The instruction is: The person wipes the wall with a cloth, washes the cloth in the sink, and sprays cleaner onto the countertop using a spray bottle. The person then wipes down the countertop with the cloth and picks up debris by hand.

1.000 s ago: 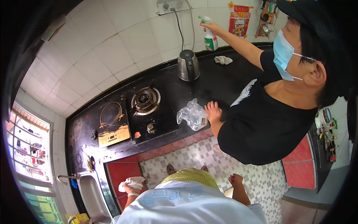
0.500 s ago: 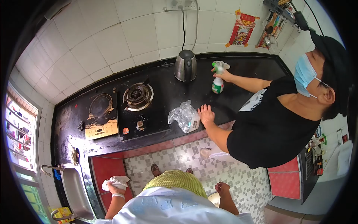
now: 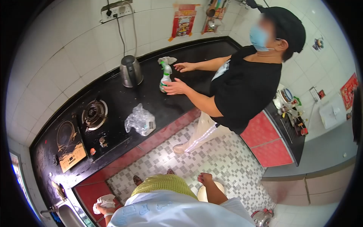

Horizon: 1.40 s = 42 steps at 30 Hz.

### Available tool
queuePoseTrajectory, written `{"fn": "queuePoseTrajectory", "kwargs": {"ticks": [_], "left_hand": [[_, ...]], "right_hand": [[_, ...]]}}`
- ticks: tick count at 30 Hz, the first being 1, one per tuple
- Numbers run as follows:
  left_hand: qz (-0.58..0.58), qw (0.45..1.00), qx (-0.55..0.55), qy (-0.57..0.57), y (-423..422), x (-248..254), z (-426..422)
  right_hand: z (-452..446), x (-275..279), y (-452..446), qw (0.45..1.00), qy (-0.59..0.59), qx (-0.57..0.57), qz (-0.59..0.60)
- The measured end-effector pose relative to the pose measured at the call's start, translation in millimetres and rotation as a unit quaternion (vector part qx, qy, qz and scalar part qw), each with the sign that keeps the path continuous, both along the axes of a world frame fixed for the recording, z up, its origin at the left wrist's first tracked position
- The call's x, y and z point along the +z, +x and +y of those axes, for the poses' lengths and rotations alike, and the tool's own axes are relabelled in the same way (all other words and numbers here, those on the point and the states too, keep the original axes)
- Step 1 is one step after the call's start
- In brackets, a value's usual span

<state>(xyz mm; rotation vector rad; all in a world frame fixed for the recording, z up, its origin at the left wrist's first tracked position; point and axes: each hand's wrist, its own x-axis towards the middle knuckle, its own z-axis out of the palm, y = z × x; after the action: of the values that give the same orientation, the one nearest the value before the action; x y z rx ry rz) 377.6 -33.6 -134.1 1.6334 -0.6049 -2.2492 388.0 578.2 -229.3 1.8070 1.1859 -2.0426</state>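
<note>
My left hand (image 3: 101, 208) is low at the left, closed around a crumpled white cloth (image 3: 104, 203) beside the red cabinet front. My right hand (image 3: 205, 178) hangs low over the tiled floor with its fingers curled in, and nothing shows in it. Across the counter a co-worker has one hand (image 3: 176, 87) against a white spray bottle (image 3: 165, 80) with a green trigger. The co-worker's other hand (image 3: 184, 67) hovers apart from the bottle, near a greyish rag (image 3: 167, 60) behind it.
On the black counter (image 3: 113, 147) stand a kettle (image 3: 131, 72), a gas burner (image 3: 95, 114), an induction hob (image 3: 70, 145) and a clear plastic bag (image 3: 140, 120). A sink (image 3: 70, 215) lies at lower left. The co-worker (image 3: 245, 87) stands at the right.
My view has swung to the right. The co-worker's one hand has let go of the spray bottle's top, and the other has left the counter edge for the bottle. My left hand keeps the cloth.
</note>
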Motion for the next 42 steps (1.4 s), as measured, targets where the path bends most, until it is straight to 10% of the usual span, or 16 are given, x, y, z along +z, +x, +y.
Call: {"fn": "queuePoseTrajectory", "kwargs": {"ticks": [8,10,13,19,20,27,31,42], "left_hand": [[0.063,0.993,0.073,-0.073,4,-25,0],[0.173,0.982,-0.066,-0.044,23,-27,-7],[0.164,0.984,0.004,-0.066,9,40,35],[0.258,0.953,0.025,-0.157,6,80,26],[0.212,0.958,0.054,-0.187,2,98,32],[0.102,0.943,0.013,-0.318,25,132,8],[-0.011,0.915,-0.125,-0.383,81,145,-26],[0.0,0.907,0.011,-0.42,247,161,-83]], "right_hand": [[16,9,6,0.999,0.016,0.001,-0.029],[23,11,4,0.999,0.007,0.018,-0.033],[33,3,-4,0.998,-0.01,0.042,-0.035],[42,-4,-48,0.926,0.034,0.263,0.27],[24,15,-71,0.946,0.133,0.278,0.103],[-107,75,-128,0.927,0.071,0.351,0.112],[-230,95,-137,0.822,0.029,0.558,0.114],[-563,147,-99,0.457,-0.031,0.854,0.246]]}}
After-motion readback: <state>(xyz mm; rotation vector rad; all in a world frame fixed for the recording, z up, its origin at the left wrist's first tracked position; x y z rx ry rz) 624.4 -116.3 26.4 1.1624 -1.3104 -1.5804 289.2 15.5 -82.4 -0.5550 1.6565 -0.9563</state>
